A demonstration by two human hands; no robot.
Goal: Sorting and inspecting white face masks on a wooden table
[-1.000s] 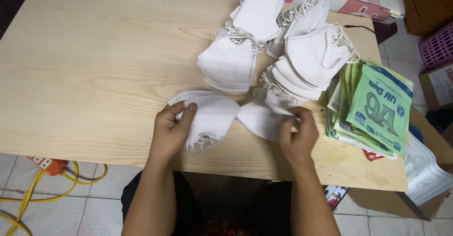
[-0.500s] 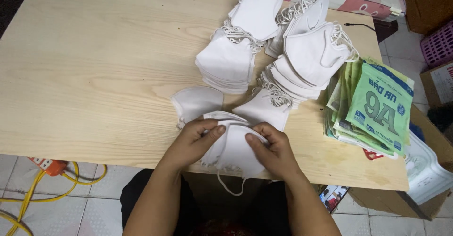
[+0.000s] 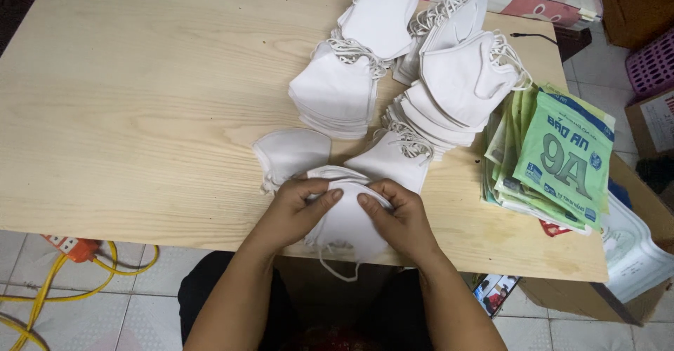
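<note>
Now both hands on white mask (image 3: 345,219) at near desk (image 3: 140,112) edge: left hand (image 3: 298,207), right hand (image 3: 400,217) pinching it flat. Keep thumbs pressing centre fold, edges aligned, ear loop (image 3: 337,270) dangling clear.

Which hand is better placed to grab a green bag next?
Right, probably. The right hand is nearer the green bags stacked at the table's right edge. The left hand would have to cross over. Both now hold the mask.

Single head view, steeply down, close over table (image 3: 140,112) edge.
</note>
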